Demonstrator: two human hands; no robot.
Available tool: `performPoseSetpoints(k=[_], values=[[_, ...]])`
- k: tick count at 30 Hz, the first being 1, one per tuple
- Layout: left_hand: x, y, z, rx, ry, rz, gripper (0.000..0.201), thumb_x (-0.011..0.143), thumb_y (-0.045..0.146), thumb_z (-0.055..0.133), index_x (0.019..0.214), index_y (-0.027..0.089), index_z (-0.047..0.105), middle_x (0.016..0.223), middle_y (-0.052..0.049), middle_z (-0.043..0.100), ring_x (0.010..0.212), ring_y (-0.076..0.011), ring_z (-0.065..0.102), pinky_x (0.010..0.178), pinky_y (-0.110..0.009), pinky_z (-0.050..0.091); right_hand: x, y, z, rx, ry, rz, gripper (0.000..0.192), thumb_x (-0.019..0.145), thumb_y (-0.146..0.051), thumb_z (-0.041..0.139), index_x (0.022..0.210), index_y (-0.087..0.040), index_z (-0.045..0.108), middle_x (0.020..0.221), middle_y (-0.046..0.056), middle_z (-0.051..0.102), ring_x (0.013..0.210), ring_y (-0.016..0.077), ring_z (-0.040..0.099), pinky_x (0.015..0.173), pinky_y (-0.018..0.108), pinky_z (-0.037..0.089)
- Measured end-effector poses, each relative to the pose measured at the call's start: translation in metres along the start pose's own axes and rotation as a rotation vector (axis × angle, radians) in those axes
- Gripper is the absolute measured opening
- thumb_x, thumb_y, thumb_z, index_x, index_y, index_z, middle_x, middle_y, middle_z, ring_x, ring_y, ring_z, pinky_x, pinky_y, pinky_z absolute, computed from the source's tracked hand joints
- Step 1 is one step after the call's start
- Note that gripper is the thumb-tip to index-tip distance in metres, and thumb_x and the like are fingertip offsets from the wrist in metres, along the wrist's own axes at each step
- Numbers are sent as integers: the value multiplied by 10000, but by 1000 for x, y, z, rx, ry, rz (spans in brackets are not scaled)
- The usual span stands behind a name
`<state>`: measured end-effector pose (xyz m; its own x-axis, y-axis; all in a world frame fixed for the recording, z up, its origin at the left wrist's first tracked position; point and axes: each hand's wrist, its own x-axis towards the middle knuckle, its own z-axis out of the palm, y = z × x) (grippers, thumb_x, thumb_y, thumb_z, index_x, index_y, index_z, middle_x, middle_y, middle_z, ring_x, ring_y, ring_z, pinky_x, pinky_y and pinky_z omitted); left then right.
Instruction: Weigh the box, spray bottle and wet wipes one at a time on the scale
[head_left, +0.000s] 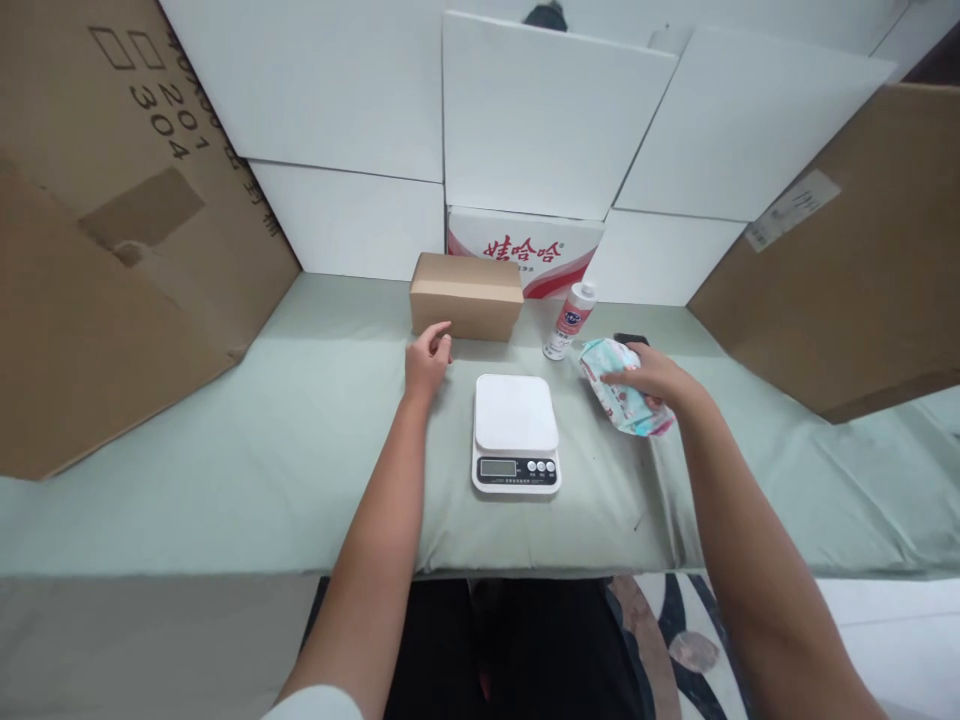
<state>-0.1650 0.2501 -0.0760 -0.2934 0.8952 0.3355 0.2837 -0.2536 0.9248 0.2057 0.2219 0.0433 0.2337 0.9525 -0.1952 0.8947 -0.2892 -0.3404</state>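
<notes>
My right hand (651,378) grips a soft plastic packet (611,400), pale blue and white with small prints and a pink end. The packet is tilted, right of the kitchen scale. My left hand (429,362) holds nothing; its fingers are loosely bent and apart, close to the front of a closed brown cardboard box (465,305). Between my hands lies the white kitchen scale (516,412), its display and buttons facing me and its plate bare. A white bottle with a red label (570,320) stands behind the packet. Part of a dark flat object (630,339) shows behind my right hand.
A pale green cloth (300,480) covers the table, whose front edge runs before me. Large cardboard sheets (112,250) stand left and right (847,270). White panels (555,110) and a white carton with red lettering (495,225) close off the back.
</notes>
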Motion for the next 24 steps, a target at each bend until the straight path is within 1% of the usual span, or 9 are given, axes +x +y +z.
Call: performPoseSetpoints(k=[4, 6, 8, 10, 12, 14, 16, 18, 24], values=[[1, 0, 1, -19, 10, -10, 332, 941, 299, 578, 1192, 191, 767, 539, 38, 548, 543, -147, 575, 634, -289, 478, -35, -11, -12, 48, -49, -132, 978, 708, -482, 878, 1586, -280, 498, 1267, 154, 708, 870, 329, 689, 588, 384, 535], [1, 1, 1, -21, 13, -12, 323, 940, 288, 579, 1179, 184, 770, 533, 38, 544, 537, -146, 573, 630, -288, 472, -49, -27, -15, 26, -63, -344, 928, 718, -424, 876, 1567, -303, 523, 1236, 123, 715, 919, 339, 691, 660, 397, 554], [1, 1, 0, -26, 17, -9, 319, 940, 286, 579, 1170, 181, 774, 531, 39, 541, 534, -146, 568, 627, -286, 470, -56, -47, -14, -10, -104, -643, 917, 723, -370, 881, 1567, -336, 527, 1244, 97, 706, 984, 340, 687, 761, 406, 564], [1, 1, 0, -34, 18, -14, 322, 941, 290, 576, 1169, 183, 776, 526, 41, 530, 529, -148, 563, 624, -287, 476, -57, -69, -6, -71, -176, -905, 957, 746, -356, 883, 1609, -370, 469, 1257, 86, 685, 996, 316, 680, 800, 387, 557], [1, 1, -1, -37, 19, -18, 320, 941, 291, 574, 1162, 185, 779, 520, 42, 522, 526, -150, 561, 625, -289, 480, -57, -89, 8, -163, -222, -1077, 1006, 778, -357, 875, 1656, -377, 384, 1242, 89, 666, 954, 281, 666, 782, 358, 541], [2, 1, -2, -34, 21, -17, 314, 940, 289, 575, 1152, 184, 782, 517, 42, 520, 523, -151, 559, 625, -290, 475, -58, -105, 25, -296, -192, -1194, 1001, 801, -333, 862, 1668, -354, 362, 1207, 100, 654, 924, 267, 640, 782, 351, 515], [3, 1, -2, -34, 20, -13, 311, 941, 289, 576, 1145, 180, 783, 521, 41, 521, 521, -148, 553, 619, -287, 467, -62, -115, 40, -431, -120, -1268, 944, 813, -307, 849, 1646, -332, 407, 1186, 113, 646, 939, 278, 617, 814, 369, 491], [3, 1, -2, -40, 10, -12, 313, 944, 294, 576, 1149, 176, 781, 529, 41, 523, 518, -141, 543, 607, -281, 455, -67, -117, 49, -512, -69, -1265, 884, 833, -299, 828, 1626, -325, 437, 1203, 126, 639, 944, 284, 605, 829, 382, 471], [3, -3, 1, -6, -32, 33, 291, 944, 313, 593, 1120, 177, 781, 540, 43, 516, 520, -127, 508, 581, -270, 399, -79, -109, 47, -489, -48, -1159, 963, 841, -419, 840, 1662, -286, 355, 1425, 167, 588, 1132, 357, 601, 934, 441, 466]])
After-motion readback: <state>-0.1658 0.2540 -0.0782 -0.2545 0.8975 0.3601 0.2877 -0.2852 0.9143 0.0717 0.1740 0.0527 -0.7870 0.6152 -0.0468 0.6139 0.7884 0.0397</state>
